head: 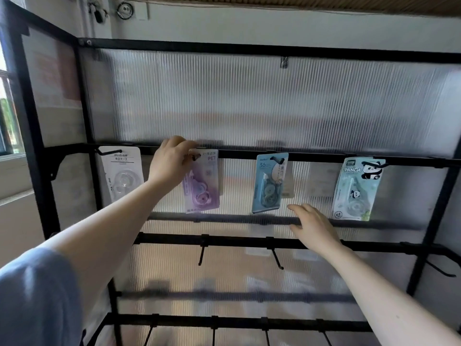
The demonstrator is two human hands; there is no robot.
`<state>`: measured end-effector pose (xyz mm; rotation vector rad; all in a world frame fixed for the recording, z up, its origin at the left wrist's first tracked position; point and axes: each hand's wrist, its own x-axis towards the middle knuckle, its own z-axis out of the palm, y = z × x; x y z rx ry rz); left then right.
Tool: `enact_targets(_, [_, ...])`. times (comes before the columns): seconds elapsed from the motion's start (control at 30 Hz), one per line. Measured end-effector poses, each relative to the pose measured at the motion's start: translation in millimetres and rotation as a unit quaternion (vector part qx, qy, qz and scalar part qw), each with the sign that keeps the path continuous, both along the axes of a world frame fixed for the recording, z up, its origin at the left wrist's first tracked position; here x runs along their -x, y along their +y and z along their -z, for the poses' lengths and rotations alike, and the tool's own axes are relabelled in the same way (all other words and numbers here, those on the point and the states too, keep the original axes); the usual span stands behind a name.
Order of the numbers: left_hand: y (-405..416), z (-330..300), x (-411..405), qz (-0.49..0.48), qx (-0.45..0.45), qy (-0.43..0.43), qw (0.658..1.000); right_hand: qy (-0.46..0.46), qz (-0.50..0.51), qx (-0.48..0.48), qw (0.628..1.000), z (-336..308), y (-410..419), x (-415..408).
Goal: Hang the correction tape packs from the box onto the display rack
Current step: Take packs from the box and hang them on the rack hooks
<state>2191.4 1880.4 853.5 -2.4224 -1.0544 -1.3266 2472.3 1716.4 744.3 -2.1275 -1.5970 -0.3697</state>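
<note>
I stand facing a black metal display rack backed by ribbed translucent panels. My left hand is raised to the upper rail, its fingers curled over the top edge of a purple correction tape pack at its hook, pinching the card there. The pack hangs down just below and to the right of those fingers. Just left of that hand hangs a white correction tape pack on its own hook. My right hand is lower, fingers spread loosely and holding nothing, resting against a rail behind the panel. Just above and left of those fingers hangs a blue correction tape pack; above and to their right hangs a panda correction tape pack. Below my right hand, bare hooks jut from a lower rail.
</note>
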Motion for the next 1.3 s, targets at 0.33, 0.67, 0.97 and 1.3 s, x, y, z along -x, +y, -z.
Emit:
enact_targets(0.33, [-50, 42, 25, -0.076, 0.022, 0.02, 0.997, -0.038, 0.017, 0.025, 0.999, 10, -30, -5])
enact_targets(0.67, [-122, 117, 26, -0.128, 0.112, 0.05, 0.984, -0.011, -0.019, 0.065, 0.998, 49, -70, -4])
enact_targets(0.97, [-165, 220, 25, -0.138, 0.203, 0.117, 0.962, 0.01, -0.036, 0.116, 0.993, 126, -92, 6])
enact_targets(1.3, [-172, 383, 37, -0.134, 0.325, 0.166, 0.921, 0.053, -0.028, 0.224, 0.973, 272, -97, 16])
